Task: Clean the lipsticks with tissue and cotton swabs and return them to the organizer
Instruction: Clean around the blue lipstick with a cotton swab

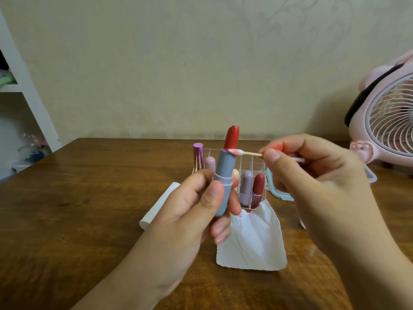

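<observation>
My left hand [196, 211] grips an open grey-blue lipstick [223, 173] upright, its red bullet twisted out. My right hand [312, 175] pinches a cotton swab [245, 152] whose pink-stained tip touches the rim of the tube at the base of the bullet. Behind them stands a clear acrylic organizer [257, 162] holding several capped lipsticks, among them a lilac one [246, 186] and a dark red one [258, 186]. A white tissue [252, 242] with red smears hangs below my left fingers and lies on the table.
A metallic purple lipstick [198, 156] stands left of the organizer. A white tissue pack [159, 205] lies left of my hand. A teal-rimmed clear container [279, 193] sits behind my right hand, a pink fan [386, 121] at far right, a white shelf [26, 104] at left.
</observation>
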